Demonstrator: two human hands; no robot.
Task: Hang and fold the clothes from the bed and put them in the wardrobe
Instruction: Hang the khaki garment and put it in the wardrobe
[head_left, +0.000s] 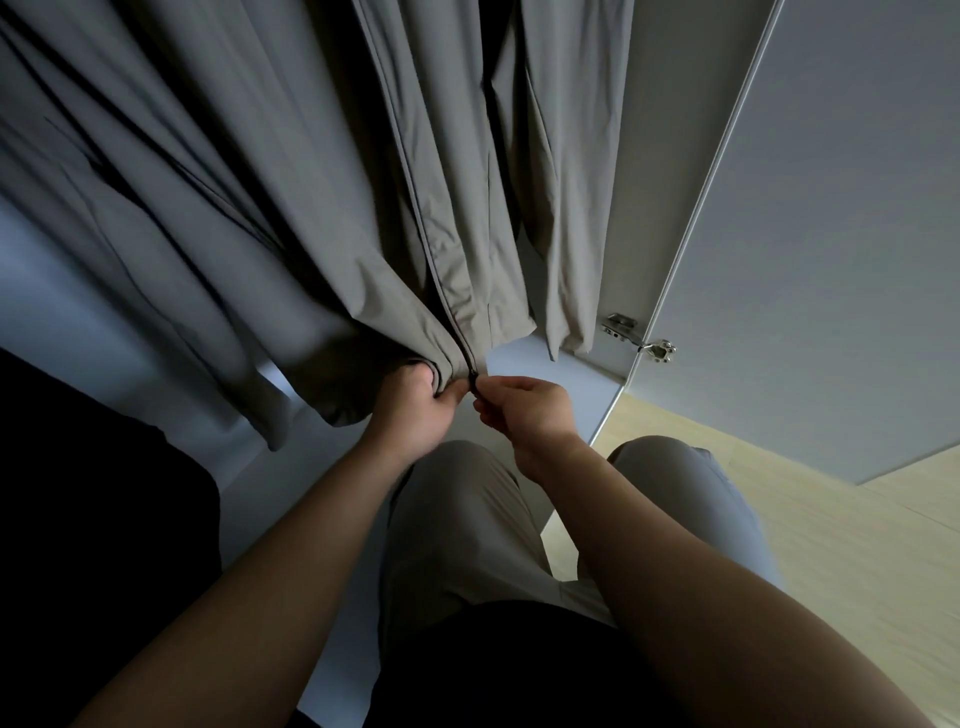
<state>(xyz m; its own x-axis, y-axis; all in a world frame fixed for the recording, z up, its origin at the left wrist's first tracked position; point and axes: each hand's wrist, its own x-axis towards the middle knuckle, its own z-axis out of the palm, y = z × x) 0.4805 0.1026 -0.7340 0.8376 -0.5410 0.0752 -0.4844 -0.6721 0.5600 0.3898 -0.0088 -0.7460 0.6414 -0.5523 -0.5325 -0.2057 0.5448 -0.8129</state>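
Wardrobe interior (631, 171) fills my feed; seemingly one grey jacket (311, 208) hangs inside. Two hands meet at its hem: left hand (415, 410) grips bunched fabric, right hand (527, 410) pinches the zipper end (472, 383). One door (841, 234) stands open rightward.

Pale wood-grain laminate floor (831, 545) is occupying the lower right and running beneath the wearer's legs. Loose grey-beige fabric trousers (457, 519) are covering both legs, with the knees showing side by side at centre. A black garment hem (498, 660) is overlapping the trousers' top at the bottom edge. A dark, featureless mass (93, 519) is filling the lower left; its identity cannot be told.
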